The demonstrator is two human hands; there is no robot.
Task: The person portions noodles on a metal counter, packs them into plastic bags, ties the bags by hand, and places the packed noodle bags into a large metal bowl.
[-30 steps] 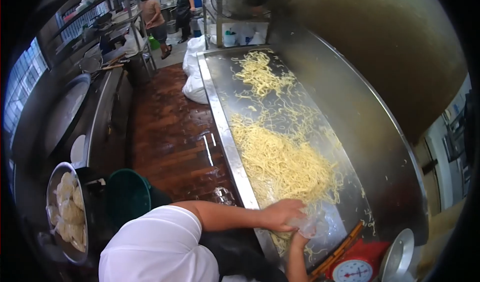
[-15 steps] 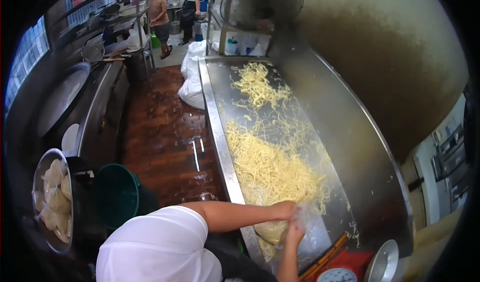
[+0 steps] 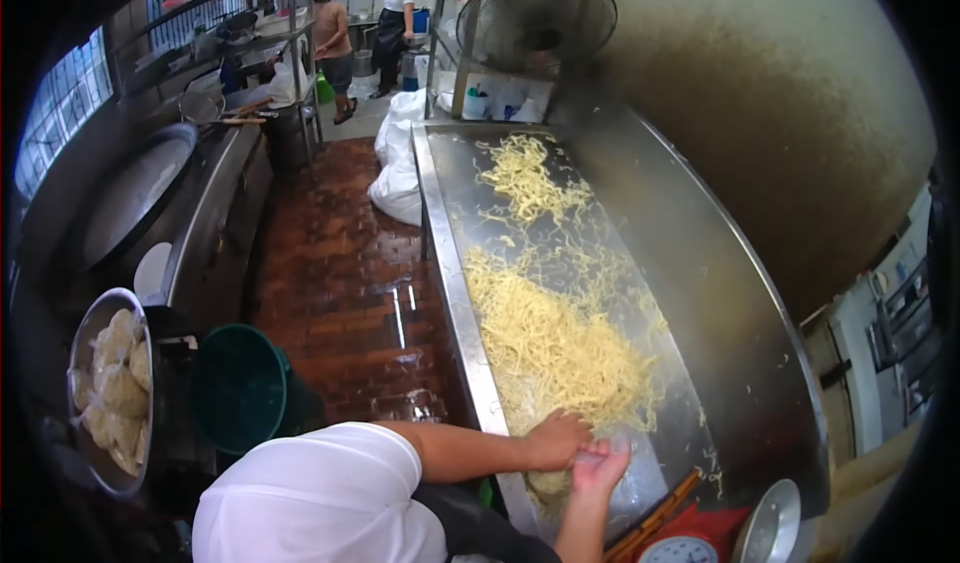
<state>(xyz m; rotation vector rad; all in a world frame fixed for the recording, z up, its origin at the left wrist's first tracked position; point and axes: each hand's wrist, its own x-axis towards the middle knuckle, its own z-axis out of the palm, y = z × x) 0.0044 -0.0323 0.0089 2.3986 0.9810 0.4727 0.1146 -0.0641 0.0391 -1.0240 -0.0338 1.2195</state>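
Observation:
Both hands meet over the near end of a metal table (image 3: 455, 293), beside a large heap of yellow noodles (image 3: 560, 348). My left hand (image 3: 558, 440) reaches in from the left, its fingers at the clear plastic bag. My right hand (image 3: 603, 463) comes up from below, fingers closed on the bag's gathered top. Beneath the hands hangs or rests the bag of noodles (image 3: 548, 483), partly hidden by my left hand and forearm. A smaller pile of noodles (image 3: 530, 178) lies at the table's far end.
A red scale (image 3: 680, 548) with a metal pan (image 3: 770, 523) and brown sticks (image 3: 655, 513) are at the lower right. Left stand a green bucket (image 3: 238, 388) and a basin of filled bags (image 3: 148, 363). A fan (image 3: 537, 23) and two people (image 3: 393, 28) are farther back.
The hands have moved from the bag's loose opening to its gathered top, above the filled bag. Since the last earlier frame, my left hand's fingers have spread more. The camera view has shifted.

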